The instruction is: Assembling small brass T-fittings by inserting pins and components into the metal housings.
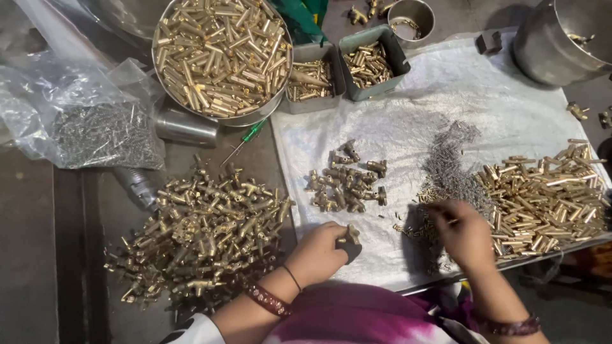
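Cluttered surface (76,255), white sheet (408,114) in the middle. My left hand (319,251) has its fingers clenched on a brass fitting (350,237) at the near edge; right hand (462,232) pinches in the small springs (446,169). I'd keep the fitting steady and take one spring.

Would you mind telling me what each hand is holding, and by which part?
The left hand grips a small brass fitting by its lower end. The right hand pinches something tiny among the small springs; what it is cannot be told.

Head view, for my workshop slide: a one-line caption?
Left hand holds a brass fitting; right hand picks among small parts beside brass pins.
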